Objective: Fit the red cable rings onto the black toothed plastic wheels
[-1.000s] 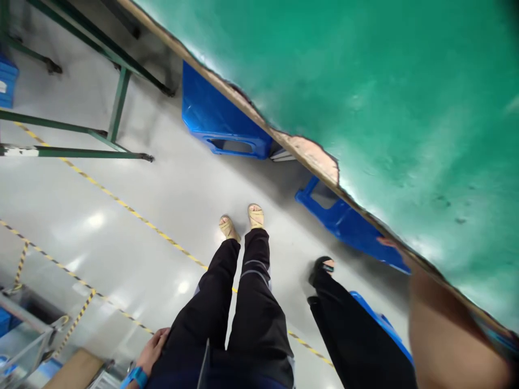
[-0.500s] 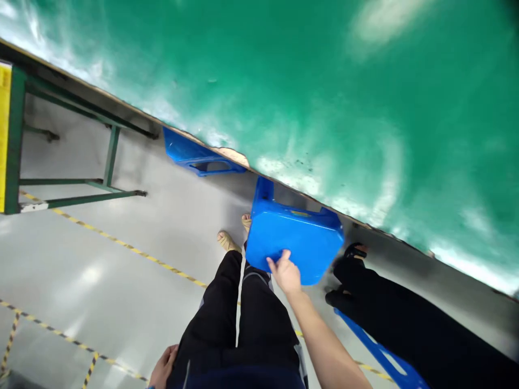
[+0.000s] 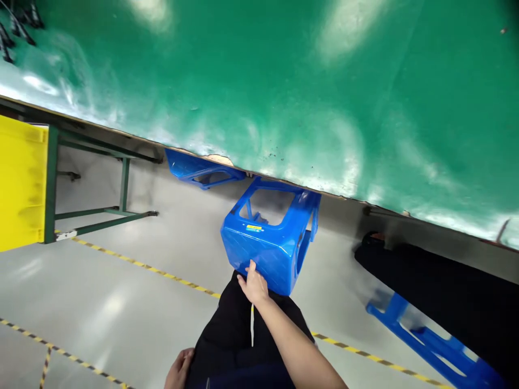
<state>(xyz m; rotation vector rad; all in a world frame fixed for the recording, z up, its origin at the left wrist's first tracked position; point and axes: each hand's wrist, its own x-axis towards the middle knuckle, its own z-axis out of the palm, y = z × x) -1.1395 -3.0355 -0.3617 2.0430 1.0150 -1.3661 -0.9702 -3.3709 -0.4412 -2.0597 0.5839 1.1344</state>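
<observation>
1. Here's the right hand (image 3: 255,286), palm down on the near part of the blue stool (image 3: 259,249), its forearm slanting in from the near right.
2. Look at those fingers: the index stretches out flat towards the far side, the thumb points off left, and the rest bend down out of sight, grasping the seat.
3. The stool sits mid-scene, right in front of the dark trousers (image 3: 221,340), its far end reaching the edge of the green table (image 3: 259,81).
4. Over to the left hand (image 3: 179,370), low at the near edge, just beside the left thigh, fingers loosely bent; the palm is hidden, so I cannot tell whether it's clenched or released.
5. Farther left, a second stool (image 3: 178,163) peeks from under the table, with a yellow panel (image 3: 22,183) beyond it.
6. On the right, another person's leg (image 3: 425,286) lies across the view, partly over a third stool (image 3: 476,371).
</observation>
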